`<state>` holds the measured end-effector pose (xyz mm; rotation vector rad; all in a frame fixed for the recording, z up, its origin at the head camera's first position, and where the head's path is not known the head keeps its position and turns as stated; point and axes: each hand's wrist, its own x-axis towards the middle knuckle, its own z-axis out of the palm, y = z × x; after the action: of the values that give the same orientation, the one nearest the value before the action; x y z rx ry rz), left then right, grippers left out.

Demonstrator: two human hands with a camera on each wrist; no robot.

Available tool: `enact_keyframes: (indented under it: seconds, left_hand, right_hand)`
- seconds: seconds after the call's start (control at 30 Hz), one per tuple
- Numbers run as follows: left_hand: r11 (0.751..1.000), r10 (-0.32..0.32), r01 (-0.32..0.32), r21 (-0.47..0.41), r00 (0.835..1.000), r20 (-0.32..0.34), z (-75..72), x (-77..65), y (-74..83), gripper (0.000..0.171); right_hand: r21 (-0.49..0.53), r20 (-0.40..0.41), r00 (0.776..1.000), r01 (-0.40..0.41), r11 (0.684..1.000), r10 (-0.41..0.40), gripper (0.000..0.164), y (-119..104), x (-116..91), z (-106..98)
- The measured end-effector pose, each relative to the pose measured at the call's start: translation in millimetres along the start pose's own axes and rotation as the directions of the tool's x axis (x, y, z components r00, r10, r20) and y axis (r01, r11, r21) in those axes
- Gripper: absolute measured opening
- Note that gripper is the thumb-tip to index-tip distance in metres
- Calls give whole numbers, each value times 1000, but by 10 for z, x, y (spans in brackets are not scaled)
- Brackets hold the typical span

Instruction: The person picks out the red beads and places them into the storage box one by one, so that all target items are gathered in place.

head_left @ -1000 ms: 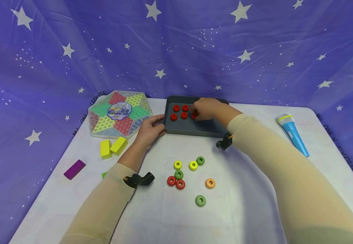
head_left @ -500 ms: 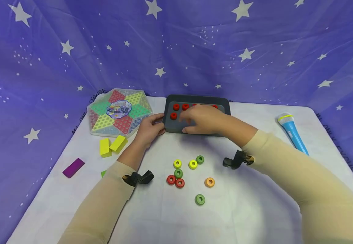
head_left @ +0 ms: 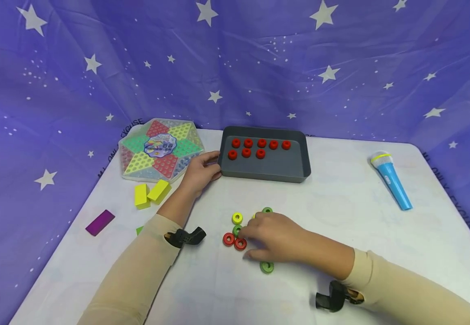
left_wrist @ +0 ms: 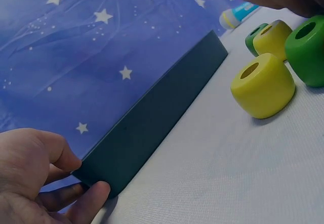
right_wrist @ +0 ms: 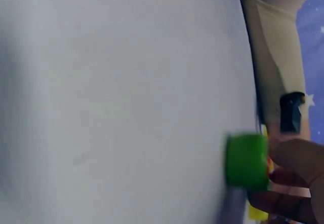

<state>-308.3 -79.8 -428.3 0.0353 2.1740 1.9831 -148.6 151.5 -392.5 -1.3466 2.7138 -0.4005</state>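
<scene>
The dark grey tray (head_left: 267,174) holds several red beads (head_left: 261,154) in two rows. My left hand (head_left: 200,174) holds the tray's near left corner; in the left wrist view, its thumb lies against the outer wall and the index finger is at the top edge. My right hand (head_left: 277,237) is over the loose beads, thumb and fingers apart, with the fingertips close to two red beads (head_left: 240,244) and a green bead (head_left: 237,230). It partly covers a yellow bead and another green bead (head_left: 267,267). The orange bead is hidden beneath it.
A yellow bead (head_left: 237,218) lies between tray and right hand. On the left are a hexagonal Chinese checkers box (head_left: 159,149), two yellow blocks (head_left: 159,192), a purple block (head_left: 100,222) and a partly covered green block. A blue toy microphone (head_left: 393,180) lies at right.
My right hand has left the tray and moved toward me to the loose beads, uncovering the red beads in the tray. The left hand has stayed at the tray's corner.
</scene>
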Motion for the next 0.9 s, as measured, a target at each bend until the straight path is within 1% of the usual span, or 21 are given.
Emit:
enact_keyframes:
  seconds: [0.1, 0.2, 0.37, 0.47, 0.53, 0.63, 0.7, 0.77, 0.9]
  left_hand:
    - [1000, 4, -4, -4, 1000, -4, 2, -13, 10, 53]
    - [1000, 2, -2, -6, 1000, -4, 2, -29, 12, 52]
    - [1000, -10, 10, -8, 1000, 10, 20, -39, 34, 50]
    - [1000, -17, 17, -15, 1000, 21, 25, -35, 46, 51]
    - [1000, -20, 21, -19, 999, 28, 24, -33, 50, 51]
    - [1000, -22, 23, -18, 999, 35, 22, -30, 48, 52]
    - [1000, -20, 20, -16, 999, 33, 21, -29, 45, 52]
    - [1000, -17, 17, -14, 999, 31, 18, -23, 38, 52]
    - [1000, -9, 9, -12, 1000, 24, 14, -31, 33, 52]
  right_hand:
    - [-33, -46, 999, -1, 999, 0, 36, -53, -27, 96]
    - [-95, -69, 998, 6, 996, -12, 33, -94, -4, 137]
    - [-198, -50, 998, 32, 980, -43, 27, -143, 35, 141]
    - [-221, -27, 999, 32, 975, -39, 26, -156, 32, 123]
    - [-216, -22, 999, 25, 976, -30, 26, -157, 15, 100]
    - [-183, -43, 999, 16, 983, -24, 26, -138, -28, 22]
    - [-151, -74, 997, 18, 988, -30, 25, -105, -58, -66]
    - [-124, -103, 994, 12, 992, -25, 24, -56, -78, -180]
    - [-98, -115, 993, -26, 995, 14, 24, 74, -95, -470]
